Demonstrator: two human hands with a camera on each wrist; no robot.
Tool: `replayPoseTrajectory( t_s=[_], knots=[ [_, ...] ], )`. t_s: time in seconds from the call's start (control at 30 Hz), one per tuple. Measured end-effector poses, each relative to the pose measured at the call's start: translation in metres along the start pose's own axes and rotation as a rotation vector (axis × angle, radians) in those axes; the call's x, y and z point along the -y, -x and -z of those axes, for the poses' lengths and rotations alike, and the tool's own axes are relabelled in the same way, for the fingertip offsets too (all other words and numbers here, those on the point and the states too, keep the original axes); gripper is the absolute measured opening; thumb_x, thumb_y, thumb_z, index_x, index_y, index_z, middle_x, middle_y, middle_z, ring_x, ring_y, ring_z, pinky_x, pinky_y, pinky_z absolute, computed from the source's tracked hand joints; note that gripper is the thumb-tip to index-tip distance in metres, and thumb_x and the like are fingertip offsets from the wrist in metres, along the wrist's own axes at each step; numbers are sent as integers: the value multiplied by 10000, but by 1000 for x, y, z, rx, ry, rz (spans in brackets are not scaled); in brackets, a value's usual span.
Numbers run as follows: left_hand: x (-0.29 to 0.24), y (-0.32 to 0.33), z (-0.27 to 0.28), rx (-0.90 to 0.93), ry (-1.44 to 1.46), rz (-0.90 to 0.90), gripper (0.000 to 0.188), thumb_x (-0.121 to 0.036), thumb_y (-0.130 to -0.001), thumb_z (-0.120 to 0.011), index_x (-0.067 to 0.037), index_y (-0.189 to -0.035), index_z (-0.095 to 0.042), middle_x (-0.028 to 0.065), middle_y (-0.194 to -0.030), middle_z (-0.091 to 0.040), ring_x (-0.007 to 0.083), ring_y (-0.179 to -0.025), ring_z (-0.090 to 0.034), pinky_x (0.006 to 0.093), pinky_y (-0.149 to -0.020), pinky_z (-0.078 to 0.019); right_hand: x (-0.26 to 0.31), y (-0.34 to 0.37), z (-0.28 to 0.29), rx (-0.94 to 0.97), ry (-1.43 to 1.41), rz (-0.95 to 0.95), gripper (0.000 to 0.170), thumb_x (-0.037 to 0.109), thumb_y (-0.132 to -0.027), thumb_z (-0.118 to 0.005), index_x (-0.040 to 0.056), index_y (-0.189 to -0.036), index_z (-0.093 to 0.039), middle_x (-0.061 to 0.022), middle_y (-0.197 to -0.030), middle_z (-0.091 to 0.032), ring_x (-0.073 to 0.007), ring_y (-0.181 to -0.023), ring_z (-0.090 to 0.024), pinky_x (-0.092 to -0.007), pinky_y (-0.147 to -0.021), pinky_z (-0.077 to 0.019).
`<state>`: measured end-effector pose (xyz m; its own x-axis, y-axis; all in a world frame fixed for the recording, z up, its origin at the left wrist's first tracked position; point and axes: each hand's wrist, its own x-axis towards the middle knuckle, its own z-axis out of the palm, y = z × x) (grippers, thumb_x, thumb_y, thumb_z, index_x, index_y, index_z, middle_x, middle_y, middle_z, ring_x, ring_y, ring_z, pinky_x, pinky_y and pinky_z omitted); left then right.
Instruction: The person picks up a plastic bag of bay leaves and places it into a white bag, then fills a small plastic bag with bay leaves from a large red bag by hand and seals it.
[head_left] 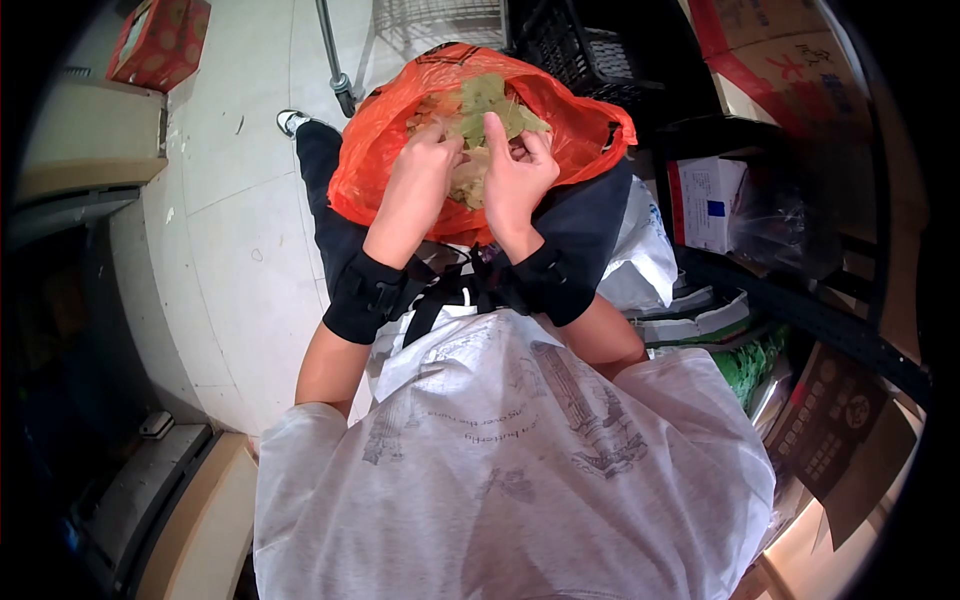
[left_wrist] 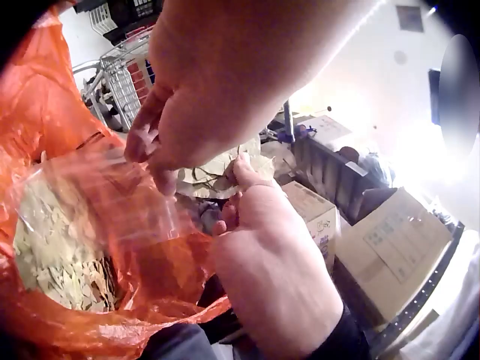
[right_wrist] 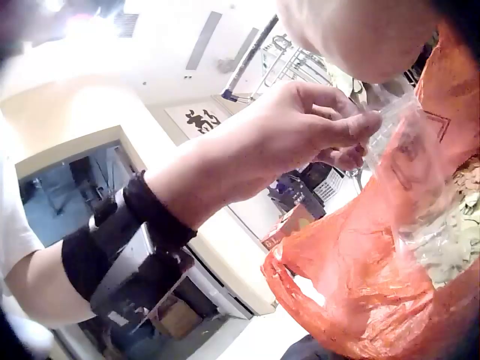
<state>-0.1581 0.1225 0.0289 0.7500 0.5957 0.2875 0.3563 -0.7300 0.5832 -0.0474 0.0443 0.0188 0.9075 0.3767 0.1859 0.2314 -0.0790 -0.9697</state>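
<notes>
An orange plastic bag (head_left: 365, 160) lies open across the person's lap, with many pale green dried leaves in view at its mouth. The left hand (head_left: 425, 170) pinches the edge of a clear plastic bag (right_wrist: 412, 154) between thumb and fingers. Dried leaves (left_wrist: 56, 255) show through and around this clear bag in the left wrist view. Close beside it, the right hand (head_left: 518, 180) holds a few broad dried leaves (head_left: 487, 100), thumb uppermost and fingers curled beneath. In the right wrist view the right hand (right_wrist: 360, 34) fills the top, hiding most of its leaves.
A black plastic crate (head_left: 580, 55) stands beyond the orange bag. Cardboard boxes (head_left: 780, 60) and a white-and-red box (head_left: 708, 200) sit along the right side. A red patterned box (head_left: 165, 40) is at the far left, above the pale tiled floor (head_left: 230, 230).
</notes>
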Motion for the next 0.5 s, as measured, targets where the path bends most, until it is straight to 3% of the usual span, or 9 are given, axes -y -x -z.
replayPoseTrajectory(
  t_s=[0.27,0.5],
  knots=[
    [0,-2,4,-43,15,-1,121,-56,-907,-757,16,-986,-700,215,-931,-642,444,-873,-679,519,-721,-554,-2,8,3,42,-109,90,167,82,-853,-886,-11,-928,-769,-92,-951,-725,-248,-923,-609,-365,-865,-496],
    [-1,-2,6,-34,18,-2,159,-106,-918,-768,29,-936,-685,218,-919,-625,447,-876,-672,523,-735,-540,-6,4,14,58,-75,170,174,73,-844,-889,-2,-945,-769,-83,-954,-723,-245,-921,-625,-369,-824,-514]
  ],
)
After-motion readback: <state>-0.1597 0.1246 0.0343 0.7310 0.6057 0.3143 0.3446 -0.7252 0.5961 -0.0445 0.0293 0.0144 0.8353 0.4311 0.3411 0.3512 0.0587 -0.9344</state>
